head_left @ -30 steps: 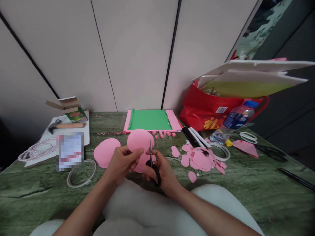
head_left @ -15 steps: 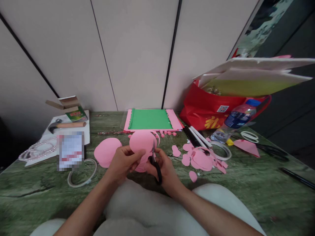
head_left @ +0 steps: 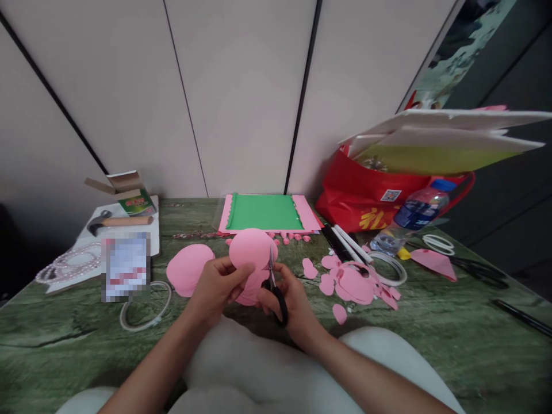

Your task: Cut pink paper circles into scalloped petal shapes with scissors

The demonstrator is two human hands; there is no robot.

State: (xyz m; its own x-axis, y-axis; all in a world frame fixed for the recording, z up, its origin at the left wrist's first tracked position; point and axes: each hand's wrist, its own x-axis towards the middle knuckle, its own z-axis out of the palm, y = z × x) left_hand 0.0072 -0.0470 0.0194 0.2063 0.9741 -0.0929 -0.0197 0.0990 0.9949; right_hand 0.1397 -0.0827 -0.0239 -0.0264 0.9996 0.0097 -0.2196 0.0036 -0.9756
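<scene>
My left hand [head_left: 219, 288] is closed on a round piece of pink paper [head_left: 251, 248], thumb on its face, holding it up in front of me. In my right hand [head_left: 290, 299] are black-handled scissors [head_left: 281, 305], blades pointing up along the paper's right edge; the blades look close together. More pink paper shows beneath my hands, partly hidden. To the left of my left hand lies a stack of pink paper rounds [head_left: 190, 267]. Pink scraps and cut pieces [head_left: 356, 284] are scattered to the right of the scissors.
Behind my hands lies a green sheet [head_left: 264, 211] on pink paper. A hammer [head_left: 125, 221], bead string [head_left: 71, 264] and tape roll [head_left: 145, 307] are left. On the right stand a red bag [head_left: 353, 195] and bottle [head_left: 416, 215], near another tape roll [head_left: 388, 269] and pens [head_left: 351, 244].
The thin curled pink strip beside the round's right edge no longer shows there. My hands hold nearly the same pose. The whole view has shifted slightly.
</scene>
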